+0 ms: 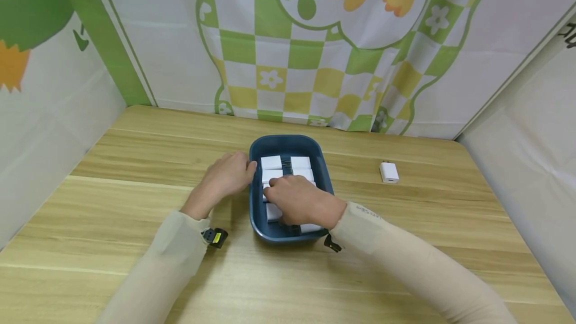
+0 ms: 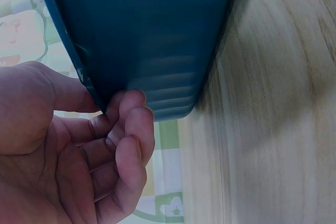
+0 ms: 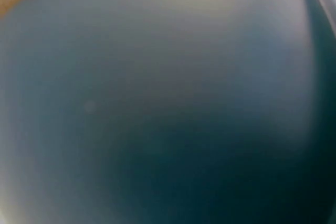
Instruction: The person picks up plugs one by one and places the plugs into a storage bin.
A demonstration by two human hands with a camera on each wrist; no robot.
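A dark blue plastic bin (image 1: 288,238) stands on the wooden table, with several white charger plugs (image 1: 271,162) in two columns inside. My left hand (image 1: 229,174) holds the bin's left rim. In the left wrist view its thumb is on one side of the bin wall (image 2: 142,35), with curled fingers (image 2: 137,132) along the outside. My right hand (image 1: 299,198) reaches down into the bin, its bent fingers at a white charger plug (image 1: 265,193) in the left column. That hand hides part of the plugs. Blurred blue bin wall (image 3: 168,129) fills most of the right wrist view.
One more white charger plug (image 1: 389,172) lies on the table (image 1: 450,244) to the right of the bin. A checked, flowered curtain (image 1: 301,64) hangs along the table's back edge, and pale cloth walls stand at both sides.
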